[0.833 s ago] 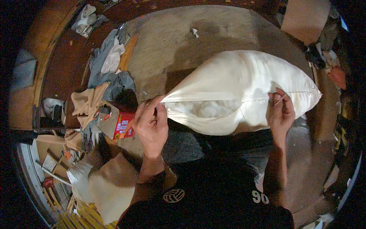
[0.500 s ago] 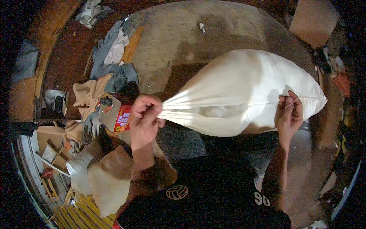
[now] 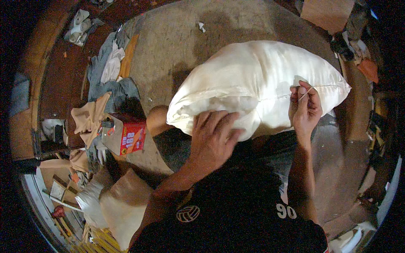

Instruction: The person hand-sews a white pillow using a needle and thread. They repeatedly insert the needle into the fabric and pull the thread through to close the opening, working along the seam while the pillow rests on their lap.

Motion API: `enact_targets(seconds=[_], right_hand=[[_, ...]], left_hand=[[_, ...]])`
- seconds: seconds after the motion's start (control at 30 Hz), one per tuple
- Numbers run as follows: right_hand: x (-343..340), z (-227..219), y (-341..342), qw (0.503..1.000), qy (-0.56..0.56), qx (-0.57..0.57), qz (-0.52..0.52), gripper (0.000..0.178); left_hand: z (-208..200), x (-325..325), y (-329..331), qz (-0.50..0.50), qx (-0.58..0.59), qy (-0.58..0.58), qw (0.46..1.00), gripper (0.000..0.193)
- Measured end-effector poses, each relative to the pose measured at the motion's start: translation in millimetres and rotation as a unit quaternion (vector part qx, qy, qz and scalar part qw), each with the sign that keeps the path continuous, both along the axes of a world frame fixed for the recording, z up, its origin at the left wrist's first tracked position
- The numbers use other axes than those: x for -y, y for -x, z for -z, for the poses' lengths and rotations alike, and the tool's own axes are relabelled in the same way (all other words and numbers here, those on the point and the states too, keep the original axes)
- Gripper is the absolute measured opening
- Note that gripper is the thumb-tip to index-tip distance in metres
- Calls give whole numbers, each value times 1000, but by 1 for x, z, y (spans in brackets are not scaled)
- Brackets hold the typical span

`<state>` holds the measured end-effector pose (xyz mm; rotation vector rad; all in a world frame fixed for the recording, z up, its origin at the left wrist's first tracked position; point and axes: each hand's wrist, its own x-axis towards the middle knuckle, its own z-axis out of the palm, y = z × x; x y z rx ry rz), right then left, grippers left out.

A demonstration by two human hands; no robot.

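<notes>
A plump white cushion (image 3: 236,63) lies across my lap, with a stitched seam running along its right half. Its left part gapes at a slit where pale stuffing (image 3: 232,103) shows. My left hand (image 3: 213,137) rests at the lower edge of this slit, palm down, its fingers bent a little and apart, holding nothing. My right hand (image 3: 304,103) is over the seam. Thumb and fingertips pinch a thin, pale needle (image 3: 306,93); any thread on it is too fine to make out.
A red and silver tin (image 3: 128,137) stands left of my leg, a tan cloth (image 3: 86,120) beside it. Grey-blue and white cloths (image 3: 112,67) lie farther off. Pale bags (image 3: 124,202) are near left, and cardboard (image 3: 327,14) lies at the far right.
My left hand has let go of the gathered left end of the cushion and moved right onto the slit. That end has sprung back rounder. My right hand still pinches the needle.
</notes>
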<state>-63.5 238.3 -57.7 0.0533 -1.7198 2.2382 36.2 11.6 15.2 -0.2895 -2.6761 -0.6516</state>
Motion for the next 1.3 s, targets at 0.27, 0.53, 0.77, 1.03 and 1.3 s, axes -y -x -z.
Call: enact_targets(seconds=[0.27,0.53,0.77,1.03,1.3], right_hand=[[-2,5,-3,999,11,27,-28,22],[2,5,-3,1000,7,6,-22,21],[-1,10,1,999,35,32,-13,21],[-8,0,-2,998,47,16,-23,21],[-2,-47,-27,995,41,39,-85,22]], left_hand=[[-9,26,11,-25,78,-72,994,10],[-40,21,48,90,-102,78,988,25],[-23,26,59,154,-111,161,968,27],[6,19,50,138,-95,51,985,21],[2,14,50,113,-60,66,990,24]])
